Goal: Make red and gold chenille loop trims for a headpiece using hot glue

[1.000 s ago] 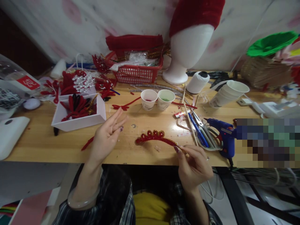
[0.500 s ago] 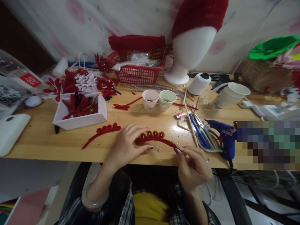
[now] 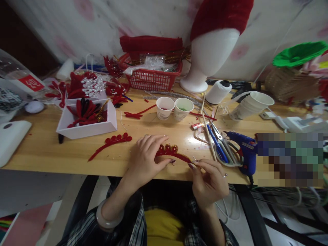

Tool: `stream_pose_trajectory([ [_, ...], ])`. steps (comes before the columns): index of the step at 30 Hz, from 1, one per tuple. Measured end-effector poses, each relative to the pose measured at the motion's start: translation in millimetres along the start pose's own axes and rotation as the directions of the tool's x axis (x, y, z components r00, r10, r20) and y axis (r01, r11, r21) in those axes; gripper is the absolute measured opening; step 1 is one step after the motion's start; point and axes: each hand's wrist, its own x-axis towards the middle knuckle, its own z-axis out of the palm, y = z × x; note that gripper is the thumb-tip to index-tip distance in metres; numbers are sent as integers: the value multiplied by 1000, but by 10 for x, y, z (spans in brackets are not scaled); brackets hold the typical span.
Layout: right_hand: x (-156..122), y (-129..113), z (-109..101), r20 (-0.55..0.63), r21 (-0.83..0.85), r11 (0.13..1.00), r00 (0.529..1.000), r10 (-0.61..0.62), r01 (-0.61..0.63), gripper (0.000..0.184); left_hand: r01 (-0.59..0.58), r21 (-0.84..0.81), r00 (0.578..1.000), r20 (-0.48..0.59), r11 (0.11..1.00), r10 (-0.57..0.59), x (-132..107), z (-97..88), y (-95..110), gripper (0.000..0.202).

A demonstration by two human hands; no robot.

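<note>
A red looped pipe-cleaner ornament [image 3: 172, 151] with gold trim lies near the front edge of the wooden table [image 3: 51, 150]. My left hand [image 3: 147, 159] is closed over its left end, thumb under and fingers curled on top. My right hand [image 3: 208, 179] pinches the thin right tail of the same ornament between thumb and forefinger. A second, similar red looped piece [image 3: 112, 142] lies loose on the table to the left of my left hand.
A white box of red trimmings [image 3: 87, 119] stands at the left, a red basket [image 3: 151, 77] and a white foam head [image 3: 211, 54] at the back. Two small paper cups [image 3: 173, 108] sit mid-table. A blue glue gun [image 3: 242, 147], scissors and sticks lie right of my hands.
My left hand came down from its raised, open pose and closed on the ornament's left end. The second red piece now shows on the table. My right hand stayed put.
</note>
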Motion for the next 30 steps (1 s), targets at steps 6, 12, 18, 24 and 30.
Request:
stream_pose_trajectory([
  [6,1,-16,-10,22,28,999,999,36,-37,18,62,-27,998,29,998,-61,-8,24,-58,31],
  [12,41,-68,-82,179,167,962,966,185,-215,19,50,-104,999,17,993,-49,-19,-16,-75,35],
  [18,23,-5,-212,339,244,924,918,204,-295,24,73,-134,997,18,988,-72,-31,-50,-135,37],
  [24,149,-48,-231,419,253,923,893,165,-289,21,55,-131,997,59,990,-48,-39,-135,-167,35],
  [30,189,-107,-222,356,229,931,914,193,-286,21,54,-129,997,68,990,-46,-65,-166,-186,32],
])
